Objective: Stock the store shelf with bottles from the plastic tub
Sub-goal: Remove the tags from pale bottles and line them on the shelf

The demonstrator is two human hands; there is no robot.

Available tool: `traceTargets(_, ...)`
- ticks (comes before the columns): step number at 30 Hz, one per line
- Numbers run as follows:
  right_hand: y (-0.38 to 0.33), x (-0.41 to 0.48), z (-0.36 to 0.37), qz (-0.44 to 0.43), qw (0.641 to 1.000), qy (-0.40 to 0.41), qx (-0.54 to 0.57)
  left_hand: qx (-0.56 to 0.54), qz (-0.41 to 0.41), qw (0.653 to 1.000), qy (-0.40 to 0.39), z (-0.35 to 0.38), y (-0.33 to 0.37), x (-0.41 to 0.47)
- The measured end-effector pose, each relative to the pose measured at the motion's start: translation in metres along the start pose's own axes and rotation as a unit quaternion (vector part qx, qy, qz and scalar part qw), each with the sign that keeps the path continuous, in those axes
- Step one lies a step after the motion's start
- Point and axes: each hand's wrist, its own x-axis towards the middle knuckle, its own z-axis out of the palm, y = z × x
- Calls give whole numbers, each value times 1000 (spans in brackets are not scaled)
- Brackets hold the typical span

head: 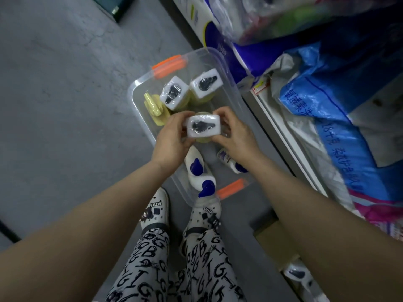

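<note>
A clear plastic tub [139,99] with orange handles stands on the grey floor in front of my feet. Both hands grip one yellow bottle [202,127] with a white wrapped cap above the tub's middle: my left hand [172,138] on its left side, my right hand [235,134] on its right. Two more yellow bottles [174,92] [206,83] with white caps stand at the tub's far end. A yellow spray bottle [154,107] lies at the left wall. White bottles with blue caps [196,168] [231,161] lie at the near end.
The store shelf [281,131] runs along the right, its white edge beside the tub. Blue bagged goods [327,110] and wrapped paper packs [218,31] fill it. A wrapped white-capped bottle [296,274] stands at the lower right beside a cardboard box [274,236]. A dark box [113,7] stands on the floor far left.
</note>
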Motion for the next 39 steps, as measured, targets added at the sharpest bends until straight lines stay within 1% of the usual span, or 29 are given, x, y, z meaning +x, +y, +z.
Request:
traceTargets(5,-45,-32,-37,32,995,-4,97,-34,-5,998,-50,-28,54,-12)
traceTargets(10,-102,-75,-72,65,976,-12,209,-56,6,989,-134,-69,116,-34)
traceTargets(15,-158,-117,-93,77,958,13,275,-71,7,987,-147,-102,179,-61)
traceTargets(20,-211,-162,-115,81,934,54,344,-85,43,985,-146,-128,242,-94)
traceTargets(28,-282,-232,-150,68,917,137,369,-59,99,979,-168,-167,340,-149)
traceTargets(32,-310,-265,-169,48,913,177,363,-55,113,977,-174,-178,385,-174)
traceTargets(39,-352,-326,-196,18,900,236,366,-17,166,969,-182,-194,456,-217)
